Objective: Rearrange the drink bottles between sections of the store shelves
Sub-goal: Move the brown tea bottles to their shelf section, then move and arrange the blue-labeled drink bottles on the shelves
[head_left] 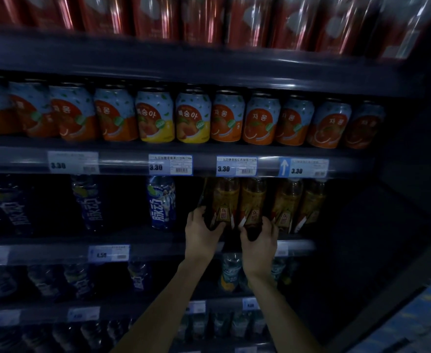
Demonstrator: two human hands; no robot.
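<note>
Several amber tea bottles with orange labels stand on the third shelf [138, 239], under the 3.30 price tags. My left hand [201, 231] grips the base of the leftmost amber bottle [222, 200], which leans slightly left. My right hand [259, 238] grips the base of the amber bottle beside it [252, 200]. Two more amber bottles [298, 205] stand to the right, untouched. A blue sports-drink bottle [161, 202] stands just left of my left hand, with a dark gap between them.
Orange and yellow juice cans [194, 118] fill the shelf above; red cans [156, 16] line the top shelf. More blue bottles [87, 202] sit far left. Lower shelves hold bottles [231, 271]. The dark cabinet side wall [400, 200] closes the right end.
</note>
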